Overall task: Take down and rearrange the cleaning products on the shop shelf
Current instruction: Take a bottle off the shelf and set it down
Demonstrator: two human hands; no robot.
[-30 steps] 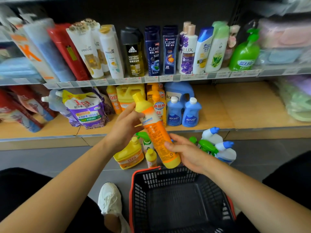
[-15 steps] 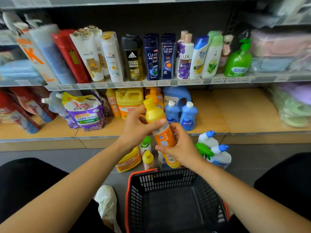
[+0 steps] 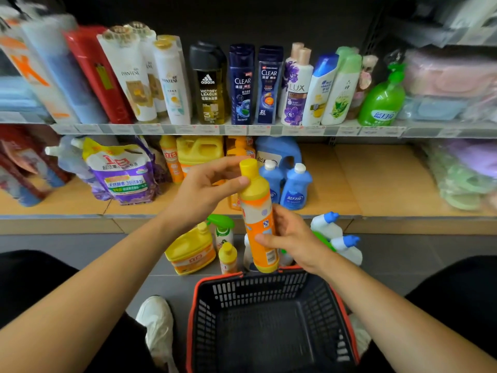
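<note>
A tall orange bottle with a yellow cap (image 3: 256, 208) stands nearly upright in both hands, in front of the lower shelf (image 3: 376, 184). My left hand (image 3: 207, 189) grips its yellow neck, thumb across the front. My right hand (image 3: 289, 235) wraps its orange lower body from the right. The bottle's base hangs just above the far rim of a black basket with a red rim (image 3: 269, 319), which holds nothing visible.
On the floor behind the basket stand a yellow jug (image 3: 191, 254), a small yellow bottle (image 3: 228, 258), a green-capped bottle (image 3: 223, 230) and white bottles with blue caps (image 3: 336, 235). Two blue bottles (image 3: 294, 187) and a purple refill pouch (image 3: 123, 173) sit on the lower shelf. Shampoo bottles line the upper shelf (image 3: 242, 129). My white shoe (image 3: 158, 327) is left of the basket.
The bottle has swung from a tilt to nearly upright. My left hand slid up to its neck and my right hand shifted up from its base to its lower body.
</note>
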